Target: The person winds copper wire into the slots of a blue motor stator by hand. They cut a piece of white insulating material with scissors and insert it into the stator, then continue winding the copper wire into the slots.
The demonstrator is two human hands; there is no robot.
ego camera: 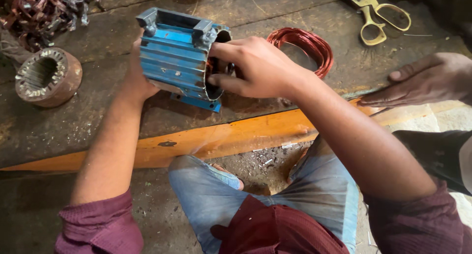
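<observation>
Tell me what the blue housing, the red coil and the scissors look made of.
Blue housing: likely cast metal, painted blue, ribbed; paint worn bare at the grey lugs. The left hand steadies it, the right hand reaches into its open end. Red coil: thin glossy wire, probably enamelled copper. Scissors: metal, with brass-coloured loop handles.

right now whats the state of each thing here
blue motor housing: on its side, end open, steadied by left hand
right hand: fingers inside the open end
copper wire coil: wound, lying flat
scissors: lying on the bench, unheld
rusty stator core: bare, no windings
</observation>
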